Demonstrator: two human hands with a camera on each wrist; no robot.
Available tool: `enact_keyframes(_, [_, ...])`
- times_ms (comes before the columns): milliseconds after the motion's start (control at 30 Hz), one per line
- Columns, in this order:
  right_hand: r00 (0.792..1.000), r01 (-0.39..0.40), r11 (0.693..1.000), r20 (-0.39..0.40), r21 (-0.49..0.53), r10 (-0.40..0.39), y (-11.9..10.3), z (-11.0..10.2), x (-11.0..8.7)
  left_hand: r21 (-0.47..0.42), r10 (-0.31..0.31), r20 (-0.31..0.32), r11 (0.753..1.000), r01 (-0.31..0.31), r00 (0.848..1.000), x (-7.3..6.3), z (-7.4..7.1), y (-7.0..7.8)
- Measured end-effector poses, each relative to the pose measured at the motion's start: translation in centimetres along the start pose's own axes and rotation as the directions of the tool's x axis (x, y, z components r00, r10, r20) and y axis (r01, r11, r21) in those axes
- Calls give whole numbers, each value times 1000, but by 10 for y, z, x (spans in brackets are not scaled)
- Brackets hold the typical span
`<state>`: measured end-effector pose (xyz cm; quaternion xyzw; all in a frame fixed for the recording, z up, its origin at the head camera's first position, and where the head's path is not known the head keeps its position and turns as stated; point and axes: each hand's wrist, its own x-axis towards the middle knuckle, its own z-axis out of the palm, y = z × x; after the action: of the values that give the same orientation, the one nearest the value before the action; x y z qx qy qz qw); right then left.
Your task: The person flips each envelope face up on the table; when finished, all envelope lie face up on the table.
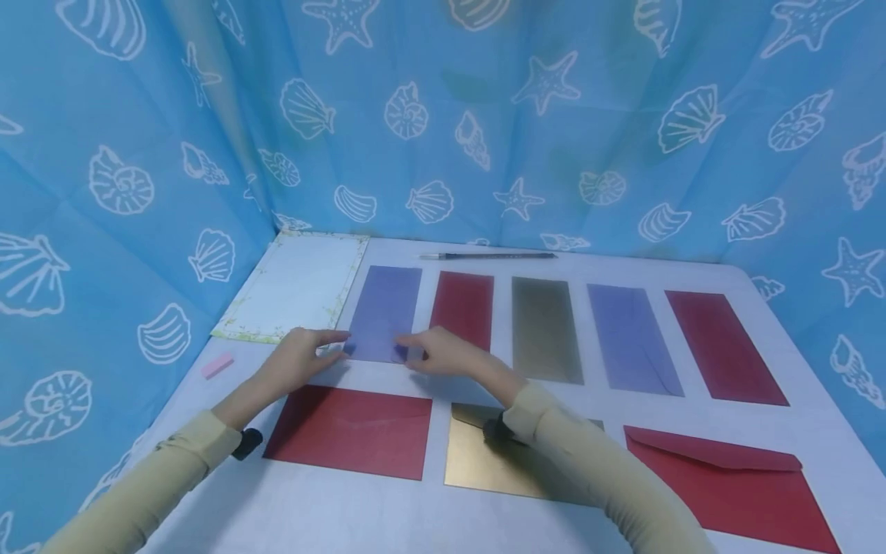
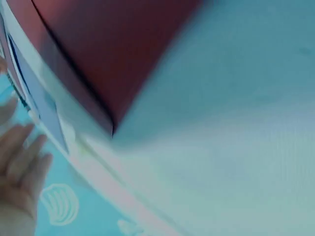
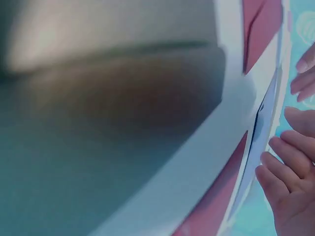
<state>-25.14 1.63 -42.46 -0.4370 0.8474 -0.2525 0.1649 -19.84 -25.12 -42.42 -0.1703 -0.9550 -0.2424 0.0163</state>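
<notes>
My left hand [image 1: 301, 355] is at the lower left edge of a purple envelope [image 1: 384, 308], the leftmost of the back row. Across from it, my right hand [image 1: 443, 352] has its fingertips at the envelope's lower right side. Thumb and fingers stand apart on both hands, and nothing shows between them. The left wrist view catches the left hand [image 2: 19, 172] with fingers extended. In the right wrist view the fingers of the right hand [image 3: 295, 172] are loosely stretched, facing the other hand. A red envelope [image 1: 353, 435] lies just below the left hand.
Further right in the back row lie a red [image 1: 464, 308], an olive-gold [image 1: 547, 331], a purple [image 1: 633, 335] and a red envelope [image 1: 727, 346]. A gold envelope [image 1: 484, 454] sits partly under my right forearm. Bordered paper [image 1: 291, 285], a pink eraser [image 1: 218, 365] and a pen [image 1: 491, 255] are also there.
</notes>
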Motion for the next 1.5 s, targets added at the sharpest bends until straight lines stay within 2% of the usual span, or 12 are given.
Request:
enact_keyframes(67, [1000, 18, 998, 16, -56, -17, -1, -1, -3, 8, 82, 61, 997, -83, 995, -1, -3, 0])
enact_keyframes(133, [999, 29, 994, 36, -109, -25, -2, -1, -6, 9, 142, 117, 989, -144, 983, 0, -3, 0])
enact_keyframes(233, [998, 29, 990, 59, -137, -21, -3, -2, -7, -3, 171, 161, 985, -172, 972, 0, 0, 0])
enact_keyframes(467, [998, 21, 988, 68, -152, -11, -7, 2, -3, 19, 151, 162, 988, -156, 975, -3, 3, -2])
enact_keyframes(767, [999, -19, 983, 45, -183, 28, -6, 1, -2, 45, 152, 150, 986, -160, 977, 1, 4, 0])
enact_keyframes(1333, [997, -35, 981, 55, -189, 46, -3, 6, 1, 82, 81, 169, 992, -96, 982, 2, 9, 4])
enact_keyframes(1500, [997, -46, 979, 51, -196, 57, -2, 7, 1, 86, 99, 159, 990, -114, 982, 3, 10, 4])
